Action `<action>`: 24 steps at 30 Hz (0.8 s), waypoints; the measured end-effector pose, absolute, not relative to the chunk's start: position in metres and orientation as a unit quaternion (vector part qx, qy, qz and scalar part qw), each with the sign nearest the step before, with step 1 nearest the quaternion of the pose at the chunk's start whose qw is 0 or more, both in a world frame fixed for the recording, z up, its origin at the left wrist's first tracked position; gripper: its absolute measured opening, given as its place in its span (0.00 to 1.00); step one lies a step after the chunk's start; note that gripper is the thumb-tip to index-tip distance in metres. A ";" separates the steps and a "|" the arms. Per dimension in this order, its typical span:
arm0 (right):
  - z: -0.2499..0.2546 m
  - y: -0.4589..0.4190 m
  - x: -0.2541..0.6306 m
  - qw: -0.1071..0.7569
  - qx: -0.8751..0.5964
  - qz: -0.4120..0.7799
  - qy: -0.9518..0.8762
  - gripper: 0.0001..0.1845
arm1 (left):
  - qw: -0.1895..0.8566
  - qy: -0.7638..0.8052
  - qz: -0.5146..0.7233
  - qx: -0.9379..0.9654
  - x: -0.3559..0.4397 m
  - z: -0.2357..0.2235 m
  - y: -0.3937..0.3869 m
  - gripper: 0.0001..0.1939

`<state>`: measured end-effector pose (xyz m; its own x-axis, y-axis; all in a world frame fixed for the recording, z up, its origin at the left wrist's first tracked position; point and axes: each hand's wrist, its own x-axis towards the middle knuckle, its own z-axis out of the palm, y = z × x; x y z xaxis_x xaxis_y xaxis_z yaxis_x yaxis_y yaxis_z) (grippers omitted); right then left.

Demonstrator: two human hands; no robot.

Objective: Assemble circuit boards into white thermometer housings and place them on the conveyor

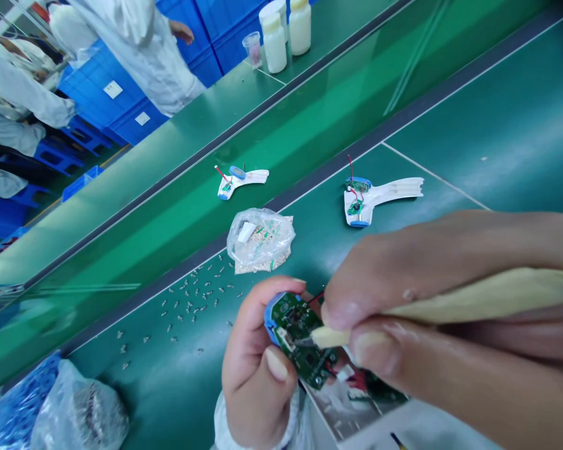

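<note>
Low in the middle, my left hand (263, 369) is closed around a green circuit board (312, 369) set in a blue-edged housing, gripped between thumb and fingers. Red wires and a white plug hang about the board's lower end. My right hand (403, 325) pinches a pale yellow, pen-like tool (478, 297) whose exact kind I cannot make out. Its narrow tip is over the board, by a white connector (286, 339); whether it touches is unclear. Beyond my hands lies a white handle-shaped shell (389, 190) with small boards and red wires.
A similar shell (244, 178) lies on the green belt (178, 206). Beside the belt sit a clear bag of small parts (260, 240) and several scattered screws (197, 294). Another bag (91, 406) is at lower left. White bottles (274, 47) and a co-worker (141, 50) are across the line.
</note>
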<state>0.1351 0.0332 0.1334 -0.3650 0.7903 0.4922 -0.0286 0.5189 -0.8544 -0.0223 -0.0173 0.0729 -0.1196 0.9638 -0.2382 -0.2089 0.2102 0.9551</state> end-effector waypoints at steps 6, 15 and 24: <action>0.146 0.040 0.140 0.491 -0.312 0.459 -0.672 0.07 | 0.604 0.417 0.562 0.382 -0.022 0.066 -0.010 0.13; 0.129 0.033 0.134 0.570 -0.283 0.410 -0.654 0.06 | 0.569 0.439 0.573 0.395 -0.022 0.060 -0.018 0.16; 0.102 0.049 0.129 0.475 -0.306 0.449 -0.692 0.13 | 0.454 0.471 0.612 0.445 -0.014 0.057 -0.016 0.14</action>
